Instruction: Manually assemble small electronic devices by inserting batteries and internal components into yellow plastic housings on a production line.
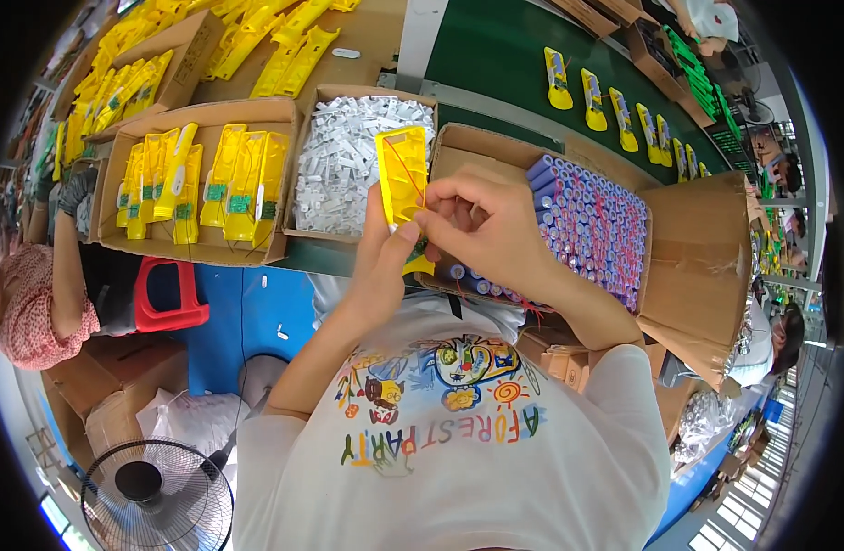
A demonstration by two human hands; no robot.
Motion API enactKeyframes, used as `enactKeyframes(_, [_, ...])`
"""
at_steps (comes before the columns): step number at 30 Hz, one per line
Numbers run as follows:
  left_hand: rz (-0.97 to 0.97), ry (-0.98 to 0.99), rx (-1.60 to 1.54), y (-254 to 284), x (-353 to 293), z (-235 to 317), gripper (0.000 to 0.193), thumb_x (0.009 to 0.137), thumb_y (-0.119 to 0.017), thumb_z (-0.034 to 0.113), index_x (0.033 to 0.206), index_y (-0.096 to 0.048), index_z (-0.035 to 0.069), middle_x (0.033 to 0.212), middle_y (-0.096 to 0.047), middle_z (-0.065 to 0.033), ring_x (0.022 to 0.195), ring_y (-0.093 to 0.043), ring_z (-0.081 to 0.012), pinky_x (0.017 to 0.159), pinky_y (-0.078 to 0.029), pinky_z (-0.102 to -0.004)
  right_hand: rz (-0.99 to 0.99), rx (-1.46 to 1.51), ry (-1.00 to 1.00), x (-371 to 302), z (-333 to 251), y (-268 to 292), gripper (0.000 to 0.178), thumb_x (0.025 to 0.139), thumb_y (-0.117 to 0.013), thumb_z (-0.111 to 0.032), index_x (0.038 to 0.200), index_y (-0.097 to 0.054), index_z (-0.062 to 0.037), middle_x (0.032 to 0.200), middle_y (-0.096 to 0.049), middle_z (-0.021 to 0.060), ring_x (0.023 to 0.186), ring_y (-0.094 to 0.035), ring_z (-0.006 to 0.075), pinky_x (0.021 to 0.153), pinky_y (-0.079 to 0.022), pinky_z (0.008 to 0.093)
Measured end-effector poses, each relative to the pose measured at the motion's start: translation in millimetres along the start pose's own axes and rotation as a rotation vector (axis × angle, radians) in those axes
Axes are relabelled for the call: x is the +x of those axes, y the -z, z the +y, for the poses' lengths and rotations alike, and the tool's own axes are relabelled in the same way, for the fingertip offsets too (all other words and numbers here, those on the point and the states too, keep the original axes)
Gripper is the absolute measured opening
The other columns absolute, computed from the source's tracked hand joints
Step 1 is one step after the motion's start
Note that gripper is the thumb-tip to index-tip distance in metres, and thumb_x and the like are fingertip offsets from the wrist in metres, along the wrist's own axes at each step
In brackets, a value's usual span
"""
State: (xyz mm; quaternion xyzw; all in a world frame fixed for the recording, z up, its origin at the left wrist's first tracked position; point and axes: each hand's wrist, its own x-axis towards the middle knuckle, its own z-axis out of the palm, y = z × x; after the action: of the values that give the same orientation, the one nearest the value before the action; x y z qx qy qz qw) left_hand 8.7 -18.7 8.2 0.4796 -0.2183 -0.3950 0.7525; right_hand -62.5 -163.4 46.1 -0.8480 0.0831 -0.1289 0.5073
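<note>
A yellow plastic half-shell (402, 165) stands raised in front of me, its hollow side showing. My left hand (381, 253) is closed around its lower part. A thin red wire (404, 166) runs down inside the shell toward my right fingertips. My right hand (481, 225) is pinched against the shell's lower right edge; what lies between its fingers is hidden. Just below the fingers, part of a green circuit board (421, 246) shows. Behind the shell stands a carton of small white plastic pieces (348, 151).
To the left, a carton (284, 184) holds several yellow shells with green boards. At right, a carton (683, 303) holds many purple cylindrical cells (592, 220). Yellow assemblies (593, 99) line the green bench (481, 55). A co-worker (59, 285) sits at far left; a red stool (169, 298) stands nearby.
</note>
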Motion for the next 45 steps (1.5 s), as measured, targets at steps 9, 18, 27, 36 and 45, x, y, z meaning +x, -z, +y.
enactKeyframes(9, [0.110,0.056,0.018,4.8,10.7,-13.4,0.033,0.091,-0.039,0.002,0.123,-0.034,0.005,0.101,-0.053,-0.0084,0.081,-0.055,-0.0138,0.071,-0.050,-0.0304,-0.054,-0.280,0.489,-8.5,35.7,6.6,0.013,0.069,-0.074,-0.009,0.078,-0.064,-0.0085,0.073,-0.058,0.0056,0.068,-0.061,0.0222,0.058,-0.049,0.0330])
enactKeyframes(18, [0.011,0.264,-0.091,6.6,1.3,-3.8,0.044,0.086,-0.035,0.001,0.130,-0.034,0.008,0.095,-0.054,-0.0112,0.067,-0.056,-0.0189,0.063,-0.053,-0.0364,-0.482,-1.075,0.578,34.1,92.5,63.5,0.028,0.070,-0.065,-0.009,0.097,-0.062,-0.0031,0.095,-0.062,0.0095,0.090,-0.062,0.0278,0.077,-0.051,0.0389])
enactKeyframes(27, [-0.061,0.280,-0.122,4.1,-1.6,-16.7,0.046,0.089,-0.040,0.005,0.133,-0.027,0.010,0.095,-0.051,-0.0094,0.069,-0.055,-0.0162,0.066,-0.051,-0.0349,-0.203,-0.684,0.911,21.6,31.4,36.1,0.034,0.076,-0.062,-0.003,0.109,-0.062,-0.0005,0.114,-0.062,0.0134,0.098,-0.063,0.0240,0.083,-0.053,0.0328])
enactKeyframes(36, [-0.008,0.049,0.045,0.7,1.4,-18.7,0.056,0.086,-0.038,-0.002,0.137,-0.015,0.006,0.098,-0.050,-0.0102,0.068,-0.055,-0.0126,0.060,-0.049,-0.0267,-0.275,0.328,-0.355,30.5,17.0,20.6,0.044,0.081,-0.072,-0.004,0.116,-0.045,-0.0059,0.083,-0.064,0.0068,0.071,-0.063,0.0083,0.061,-0.053,0.0224])
enactKeyframes(45, [0.077,-0.092,0.167,10.9,-3.1,-12.7,0.052,0.091,-0.043,0.002,0.137,-0.018,0.006,0.102,-0.049,-0.0105,0.070,-0.054,-0.0113,0.059,-0.048,-0.0249,-0.265,0.460,-0.366,44.5,29.4,-14.0,0.020,0.084,-0.070,-0.008,0.078,-0.052,-0.0040,0.076,-0.064,0.0041,0.064,-0.061,0.0064,0.056,-0.050,0.0197])
